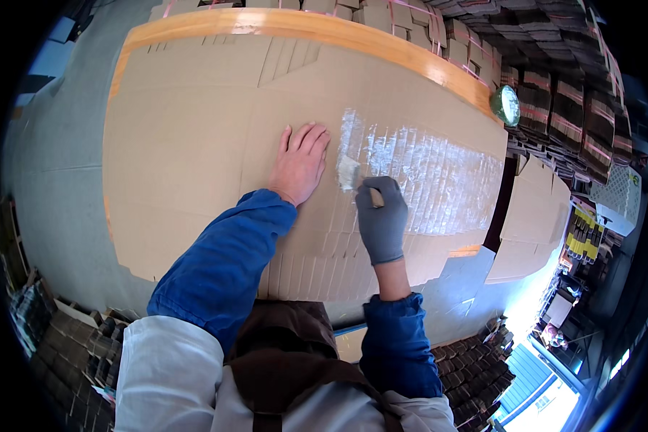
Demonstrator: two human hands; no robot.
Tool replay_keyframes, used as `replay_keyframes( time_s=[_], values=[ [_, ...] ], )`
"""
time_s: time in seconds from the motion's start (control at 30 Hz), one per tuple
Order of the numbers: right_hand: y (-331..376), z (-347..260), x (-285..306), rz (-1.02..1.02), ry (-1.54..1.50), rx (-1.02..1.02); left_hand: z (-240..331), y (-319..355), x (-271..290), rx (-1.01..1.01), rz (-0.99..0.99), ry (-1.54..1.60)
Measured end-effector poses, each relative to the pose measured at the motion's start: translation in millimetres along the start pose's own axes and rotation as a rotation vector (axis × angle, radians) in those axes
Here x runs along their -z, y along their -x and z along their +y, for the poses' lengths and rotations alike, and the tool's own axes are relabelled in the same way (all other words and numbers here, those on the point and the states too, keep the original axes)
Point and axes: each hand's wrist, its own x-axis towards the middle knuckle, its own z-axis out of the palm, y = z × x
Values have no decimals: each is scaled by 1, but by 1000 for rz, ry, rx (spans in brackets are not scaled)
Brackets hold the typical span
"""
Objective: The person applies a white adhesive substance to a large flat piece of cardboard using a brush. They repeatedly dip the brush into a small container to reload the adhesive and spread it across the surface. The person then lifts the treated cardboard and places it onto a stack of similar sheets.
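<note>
Grasping brush (348, 173) in right fingers (392, 189), resting left fingers (306, 138) released on cardboard (187, 137) — apparently spreading paste (428, 176), probably needing strokes leftward.

Right hand (382, 225): fitted with a plain grey glove (385, 239), ending at the wrist. Left hand (302, 164): bare. Left sleeve cover (219, 261) and right sleeve cover (397, 347): blue, creased, gathered at the cuffs. Pale grey shirt (169, 371); over it, dark brown apron (295, 373) with dark straps (267, 422).
</note>
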Motion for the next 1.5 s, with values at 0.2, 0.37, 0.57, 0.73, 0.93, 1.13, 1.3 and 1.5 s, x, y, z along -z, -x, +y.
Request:
replay_keyframes(
  time_s=[0.2, 0.37, 0.57, 0.73, 0.93, 1.13, 1.3, 1.5],
  values=[
    [14, -18, 0, -28, 12, -8, -1, 1, -1, -10, 8, -20],
    [23, -32, 3, -5, -58, -9, -1, 5, 0, -4, 0, -18],
    [38, -17, 29, 39, 43, -63, 0, 5, 2, -7, 28, -5],
    [60, -24, 90, 151, -45, -82, 1, -2, 9, 4, 14, 33],
    [91, -18, 100, 178, -80, -153, -5, -16, 44, -108, -105, -52],
    [85, -27, 72, 154, -153, -128, -19, 29, 57, -43, -7, -140],
    [48, -39, 36, 107, -224, -104, -25, 47, 45, -13, -44, -148],
    [14, -32, -7, 131, -210, -24, -27, 48, 35, 0, -56, -127]
  ],
)
